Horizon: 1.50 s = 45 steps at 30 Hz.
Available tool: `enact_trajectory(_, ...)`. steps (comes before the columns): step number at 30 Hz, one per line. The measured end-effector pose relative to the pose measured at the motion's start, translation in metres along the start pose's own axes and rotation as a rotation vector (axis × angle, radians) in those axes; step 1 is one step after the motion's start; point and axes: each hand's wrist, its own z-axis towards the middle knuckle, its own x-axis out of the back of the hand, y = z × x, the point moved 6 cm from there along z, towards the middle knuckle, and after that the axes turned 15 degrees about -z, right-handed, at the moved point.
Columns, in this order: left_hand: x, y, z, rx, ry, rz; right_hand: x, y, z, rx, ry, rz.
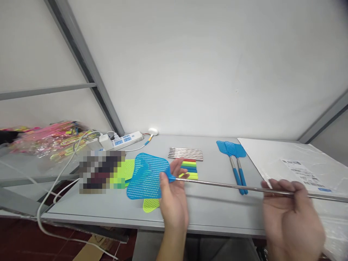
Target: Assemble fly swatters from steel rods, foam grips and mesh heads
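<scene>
A blue fly swatter [148, 177] with a perforated head is held above the grey table. My left hand [174, 199] grips it at the neck, thumb over the base of the head. From there a long thin metal rod [223, 184] runs to the right, past the frame edge. My right hand [292, 214] is closed around this rod, palm up. Beyond my left hand lie several colored handle tubes [191, 170] and a row of metal rods [185, 154]. Blue fly swatters with short stems [236, 163] rest between my hands. Green swatter heads [130, 169] lie partly hidden behind the blue one.
A white power strip [127, 140] with plugs and cables stands at the back left. Clear bags of colorful items [51, 139] are piled beyond the metal frame [89, 69]. A white labelled package [272, 159] covers the right side. A pixelated patch hides things at the left.
</scene>
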Motion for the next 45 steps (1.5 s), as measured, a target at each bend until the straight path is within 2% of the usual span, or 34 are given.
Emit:
enact_trajectory(4,-0.006,-0.021,-0.014,0.081,0.006,-0.043,-0.027,0.001,-0.029,-0.012,-0.086,0.016)
enact_trajectory(13,-0.004,-0.004,-0.012,0.011,0.053,-0.078,-0.046,0.003,-0.047,-0.045,-0.159,0.021)
enact_trajectory(20,-0.010,-0.040,-0.039,0.205,0.047,-0.120,-0.081,0.015,-0.094,-0.101,-0.412,0.046)
enact_trajectory(22,-0.011,-0.039,-0.038,0.208,0.045,-0.110,-0.084,0.017,-0.096,-0.110,-0.461,0.043)
enact_trajectory(25,-0.009,-0.023,-0.025,0.126,0.052,-0.083,-0.083,0.024,-0.087,-0.188,-0.555,-0.009)
enact_trajectory(27,-0.004,-0.006,-0.012,0.044,0.082,-0.084,-0.076,0.027,-0.070,-0.239,-0.524,-0.035)
enact_trajectory(33,0.022,0.046,0.022,-0.106,0.150,-0.134,-0.028,0.011,-0.010,-0.231,-0.109,0.026)
enact_trajectory(37,0.034,0.066,0.035,-0.148,0.179,-0.130,-0.017,0.005,-0.004,-0.238,-0.037,0.013)
enact_trajectory(41,0.027,0.052,0.028,-0.178,0.190,-0.102,-0.035,0.011,-0.025,-0.222,-0.006,0.057)
enact_trajectory(45,0.008,0.011,0.004,-0.051,0.124,-0.099,-0.068,0.023,-0.057,-0.249,-0.162,0.052)
